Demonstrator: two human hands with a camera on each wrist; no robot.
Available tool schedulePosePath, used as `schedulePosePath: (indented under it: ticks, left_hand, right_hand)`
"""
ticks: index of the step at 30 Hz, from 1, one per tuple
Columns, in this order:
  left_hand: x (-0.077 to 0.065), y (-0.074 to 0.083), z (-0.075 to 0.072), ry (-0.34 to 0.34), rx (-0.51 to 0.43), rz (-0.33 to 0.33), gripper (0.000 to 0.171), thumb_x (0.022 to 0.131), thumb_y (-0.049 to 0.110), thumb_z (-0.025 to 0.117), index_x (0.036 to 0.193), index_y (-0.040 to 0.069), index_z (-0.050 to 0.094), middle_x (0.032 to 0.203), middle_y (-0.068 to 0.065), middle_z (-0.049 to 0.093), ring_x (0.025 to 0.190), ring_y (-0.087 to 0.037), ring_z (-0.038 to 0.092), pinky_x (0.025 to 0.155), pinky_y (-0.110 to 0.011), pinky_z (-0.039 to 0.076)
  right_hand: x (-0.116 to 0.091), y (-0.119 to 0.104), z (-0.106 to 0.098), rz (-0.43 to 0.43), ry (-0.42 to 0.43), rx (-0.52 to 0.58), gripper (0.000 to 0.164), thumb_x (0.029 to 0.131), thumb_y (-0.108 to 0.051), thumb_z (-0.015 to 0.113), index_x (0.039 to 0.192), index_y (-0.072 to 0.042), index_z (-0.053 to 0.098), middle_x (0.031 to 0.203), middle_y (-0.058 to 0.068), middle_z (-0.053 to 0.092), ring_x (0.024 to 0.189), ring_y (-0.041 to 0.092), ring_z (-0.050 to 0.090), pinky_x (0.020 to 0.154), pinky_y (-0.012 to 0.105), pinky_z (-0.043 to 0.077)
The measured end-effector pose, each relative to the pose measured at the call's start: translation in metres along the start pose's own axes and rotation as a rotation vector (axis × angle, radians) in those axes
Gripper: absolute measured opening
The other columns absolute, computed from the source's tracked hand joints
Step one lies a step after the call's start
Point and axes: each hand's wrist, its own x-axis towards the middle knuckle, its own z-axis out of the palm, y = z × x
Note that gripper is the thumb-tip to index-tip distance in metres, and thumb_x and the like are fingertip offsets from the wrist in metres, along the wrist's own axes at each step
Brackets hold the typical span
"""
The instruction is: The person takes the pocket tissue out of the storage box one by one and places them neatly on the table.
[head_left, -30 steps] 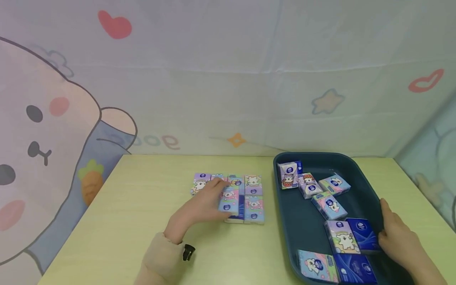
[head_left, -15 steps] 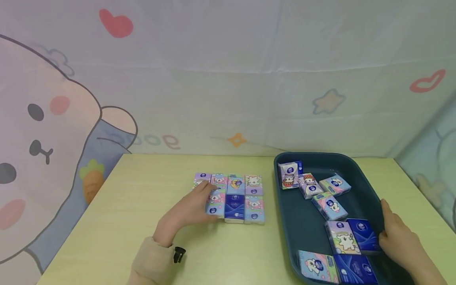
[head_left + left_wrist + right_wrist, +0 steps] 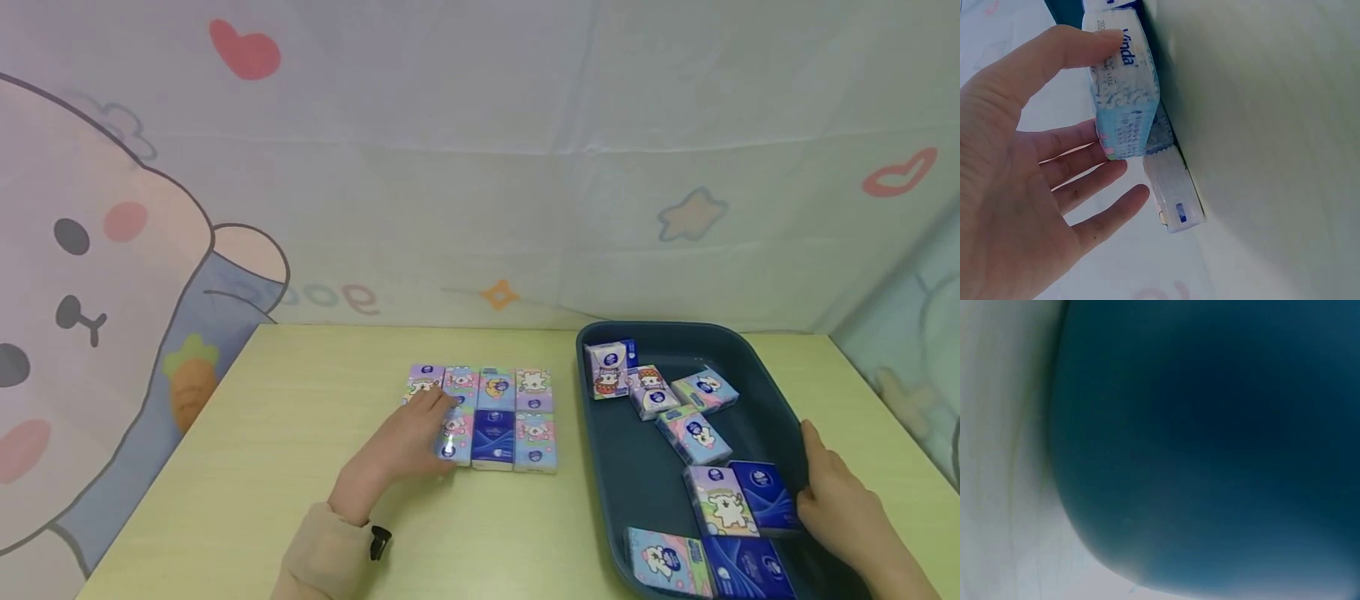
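Note:
My left hand (image 3: pixel 397 442) pinches a light-blue and pink tissue pack (image 3: pixel 456 437) at the left end of the front row. In the left wrist view the thumb presses the "Vinda" end of that tissue pack (image 3: pixel 1129 81), with fingertips at its other side. A dark blue tissue pack (image 3: pixel 494 437) sits right beside it, followed by another pastel one (image 3: pixel 536 442). Behind them runs a row of several pastel packs (image 3: pixel 497 389). My right hand (image 3: pixel 843 500) grips the right rim of a dark teal tray (image 3: pixel 633 479); the right wrist view shows only the blurred tray wall (image 3: pixel 1166 456).
Several tissue packs lie in the tray, among them a pastel one (image 3: pixel 693 433) and blue ones (image 3: pixel 750 567). The tray stands on the right of the pale yellow table (image 3: pixel 262 442). A printed cloth (image 3: pixel 465 167) hangs along the table's back edge.
My left hand has carried the pastel tissue pack leftward from over the dark blue pack, then lowered it beside that pack. The right hand and the tray have stayed put.

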Motion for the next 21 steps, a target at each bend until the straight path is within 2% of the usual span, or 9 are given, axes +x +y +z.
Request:
schedulePosePath:
  ticks: [4,11,21]
  left_hand:
    - [-0.0003,0.0002,0.002,0.013,0.026,0.017,0.081,0.065,0.027,0.087,0.131,-0.003,0.05,0.127,-0.015,0.053,0.122,-0.032,0.048,0.105,-0.045,0.044]
    - [0.0006,-0.0034,0.0063,0.037,0.007,0.032,0.08,0.063,0.027,0.088,0.128,-0.003,0.052,0.121,-0.013,0.052,0.114,-0.028,0.048,0.101,-0.042,0.046]
    - [0.001,-0.0067,0.0089,0.013,-0.048,-0.004,0.077,0.066,0.026,0.086,0.13,0.0,0.053,0.117,-0.008,0.049,0.106,-0.022,0.043,0.097,-0.038,0.046]
  right_hand:
    - [-0.0005,0.0003,0.0007,0.003,-0.001,-0.001,0.085,0.078,0.005,0.05,0.145,0.017,-0.001,0.117,0.049,0.038,0.104,0.063,0.045,0.07,0.066,0.046]
    - [0.0001,0.0013,0.0018,0.001,0.001,0.001,0.085,0.078,0.005,0.05,0.145,0.017,-0.001,0.117,0.049,0.039,0.104,0.062,0.045,0.07,0.066,0.046]
    - [0.0023,0.0043,0.0046,0.013,0.005,0.0,0.085,0.078,0.005,0.05,0.146,0.016,-0.001,0.12,0.049,0.037,0.106,0.063,0.044,0.073,0.067,0.046]
